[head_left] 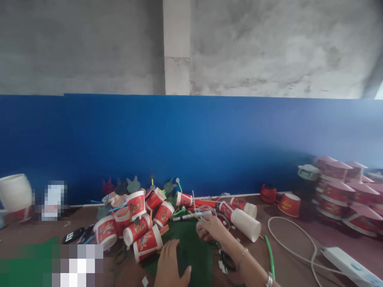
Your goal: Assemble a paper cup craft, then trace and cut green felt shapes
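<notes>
My left hand [170, 263] lies at the near edge of a dark green mat [194, 247], fingers stretched out and thumb apart, holding nothing. Over the mat, my right hand [212, 229] has its fingers curled in a pinch; something pale shows by the fingertips, too blurred to name. Just beyond it lie a white pen-like stick [187, 217] and a loop of pale cord [208, 209]. Left of the mat is a heap of red printed paper cups [146, 243], some with straws or pipe cleaners. A stack of white paper cups [247, 225] lies on its side to the right.
Red cup lanterns [336, 191] are piled at the far right. A white power strip [353, 265] and its cable [308, 233] lie nearer. One red cup [289, 204] stands upside down. Tall stacked white cups [16, 193] stand far left. A blue wall panel [191, 147] closes the back.
</notes>
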Available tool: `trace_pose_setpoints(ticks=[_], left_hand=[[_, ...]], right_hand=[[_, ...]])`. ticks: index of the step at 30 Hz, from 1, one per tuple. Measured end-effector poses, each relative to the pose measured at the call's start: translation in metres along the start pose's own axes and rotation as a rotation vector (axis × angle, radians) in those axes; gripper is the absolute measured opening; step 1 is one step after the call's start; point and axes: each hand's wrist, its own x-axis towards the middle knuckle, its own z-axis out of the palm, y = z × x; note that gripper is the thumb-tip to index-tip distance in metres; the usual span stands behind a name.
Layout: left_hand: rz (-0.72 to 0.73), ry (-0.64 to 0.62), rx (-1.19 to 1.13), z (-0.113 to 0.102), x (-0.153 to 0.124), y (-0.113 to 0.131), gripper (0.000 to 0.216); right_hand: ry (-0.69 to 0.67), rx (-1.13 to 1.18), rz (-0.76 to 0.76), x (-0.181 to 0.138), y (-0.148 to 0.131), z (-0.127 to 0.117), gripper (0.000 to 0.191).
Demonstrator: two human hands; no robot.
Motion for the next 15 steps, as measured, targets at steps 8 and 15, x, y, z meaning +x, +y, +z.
trace_pose_setpoints(ticks=[8, 15], left_hand=[[-0.159, -0.188, 0.156, -0.022, -0.001, 0.021, 0.081], [0.078, -0.039, 0.287, -0.005, -0.003, 0.0, 0.076]], right_hand=[[0.094, -0.584, -0.128, -0.052, 0.026, -0.03, 0.037], [0.031, -1.085, -0.113, -0.057, 0.019, -0.023, 0.061]])
